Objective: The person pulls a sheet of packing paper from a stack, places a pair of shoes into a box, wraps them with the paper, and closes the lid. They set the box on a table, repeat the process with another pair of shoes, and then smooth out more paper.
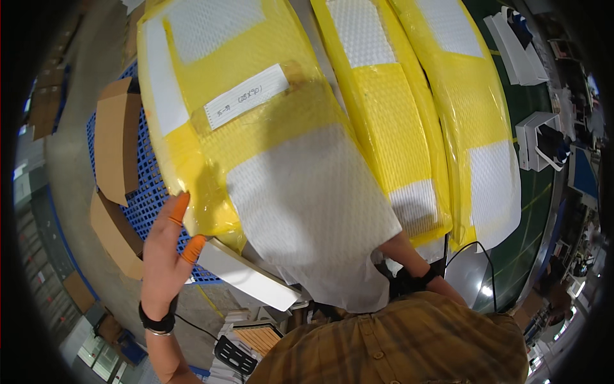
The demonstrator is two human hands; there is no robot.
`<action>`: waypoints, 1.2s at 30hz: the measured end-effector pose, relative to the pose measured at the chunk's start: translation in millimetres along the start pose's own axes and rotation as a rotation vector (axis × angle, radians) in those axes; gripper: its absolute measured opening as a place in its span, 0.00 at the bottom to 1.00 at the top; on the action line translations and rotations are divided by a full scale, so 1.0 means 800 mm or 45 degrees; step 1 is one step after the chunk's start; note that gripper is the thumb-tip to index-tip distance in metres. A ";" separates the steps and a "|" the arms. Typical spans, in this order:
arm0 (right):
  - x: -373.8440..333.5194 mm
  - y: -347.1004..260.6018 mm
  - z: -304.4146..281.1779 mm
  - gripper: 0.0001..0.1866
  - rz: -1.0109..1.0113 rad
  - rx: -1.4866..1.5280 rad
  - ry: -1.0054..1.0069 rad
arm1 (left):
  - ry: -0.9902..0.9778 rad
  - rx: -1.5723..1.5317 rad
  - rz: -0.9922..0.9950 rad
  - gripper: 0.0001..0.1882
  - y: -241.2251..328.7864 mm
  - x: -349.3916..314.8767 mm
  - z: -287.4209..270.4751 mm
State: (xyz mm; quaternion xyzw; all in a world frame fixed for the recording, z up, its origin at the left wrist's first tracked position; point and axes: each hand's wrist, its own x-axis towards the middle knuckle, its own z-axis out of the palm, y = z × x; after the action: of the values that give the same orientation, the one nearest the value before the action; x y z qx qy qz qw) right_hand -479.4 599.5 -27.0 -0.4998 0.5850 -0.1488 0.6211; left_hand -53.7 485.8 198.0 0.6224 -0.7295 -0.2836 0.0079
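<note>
A large package (211,153) wrapped in yellow tape and white bubble wrap lies in front of me, with a written paper label (248,96) on top. A loose sheet of bubble wrap (313,205) drapes over its near end and hangs toward my body. My left hand (165,246), with orange finger cots on two fingers, is at the package's near left corner, its thumb and index finger apart. My right hand (391,246) reaches in beneath the sheet's right edge; its fingers are hidden there.
Two more yellow-taped packages (390,128) (483,115) lie to the right. Opened cardboard boxes (118,150) stand at left by a blue plastic grid (144,173). A long white box (246,275) lies below the package. A black cable (489,262) loops at right.
</note>
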 end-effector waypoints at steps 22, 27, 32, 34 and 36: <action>-0.148 0.095 0.018 0.29 -0.069 0.802 0.468 | 0.601 -0.101 0.544 0.27 0.116 -0.011 0.223; -0.195 0.098 0.017 0.19 -0.035 0.712 0.301 | 0.166 0.119 0.723 0.30 0.209 -0.065 0.316; -0.241 0.137 -0.020 0.20 -0.151 0.393 0.205 | 0.108 0.307 0.550 0.32 0.170 -0.049 0.402; -0.289 0.127 -0.057 0.20 -0.027 0.412 0.233 | -0.100 0.170 0.435 0.25 0.150 -0.052 0.383; -0.335 0.201 -0.095 0.19 -0.133 0.397 0.438 | -0.007 -0.312 0.116 0.21 0.187 -0.039 0.371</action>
State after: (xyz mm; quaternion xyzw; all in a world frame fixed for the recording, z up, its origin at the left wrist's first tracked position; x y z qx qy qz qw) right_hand -682.7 845.5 13.9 -0.3945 0.6255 -0.3523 0.5736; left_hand -290.2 644.2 23.0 0.5821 -0.7170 -0.3717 0.0947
